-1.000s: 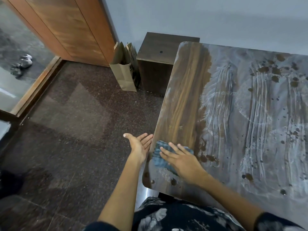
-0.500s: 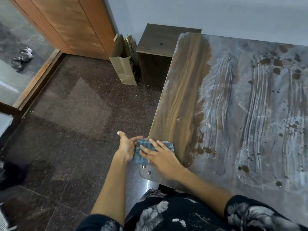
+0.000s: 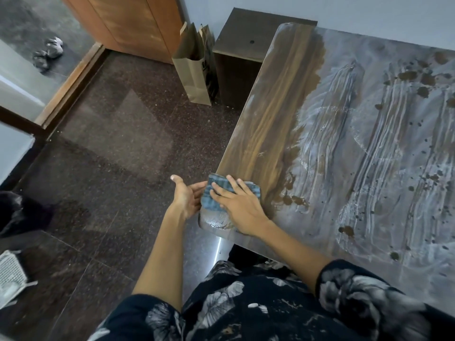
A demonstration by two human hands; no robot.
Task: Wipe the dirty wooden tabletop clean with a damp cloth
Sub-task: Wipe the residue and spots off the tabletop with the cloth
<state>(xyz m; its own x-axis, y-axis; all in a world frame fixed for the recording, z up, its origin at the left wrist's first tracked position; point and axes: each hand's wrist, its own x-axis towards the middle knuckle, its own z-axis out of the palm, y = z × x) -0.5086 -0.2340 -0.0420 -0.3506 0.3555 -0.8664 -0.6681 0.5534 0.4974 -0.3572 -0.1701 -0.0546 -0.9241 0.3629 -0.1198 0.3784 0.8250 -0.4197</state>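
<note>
The wooden tabletop (image 3: 275,114) has a clean brown strip along its left edge; the rest to the right is grey with white smears and dark brown spots. A blue checked cloth (image 3: 216,193) lies at the table's near left edge, partly over it. My right hand (image 3: 236,205) presses flat on the cloth with fingers spread. My left hand (image 3: 187,195) is cupped, palm up, just off the table edge, touching the cloth's left side. A wet patch shows on the corner below the cloth.
A brown paper bag (image 3: 197,67) and a dark wooden cabinet (image 3: 243,45) stand on the floor past the table's far left corner. A wooden door (image 3: 128,23) is behind them. A white basket (image 3: 11,276) sits at lower left on the dark stone floor.
My right hand slid the cloth leftward from the table's near left corner to its left edge. My left hand moved in under the edge and now touches the cloth.
</note>
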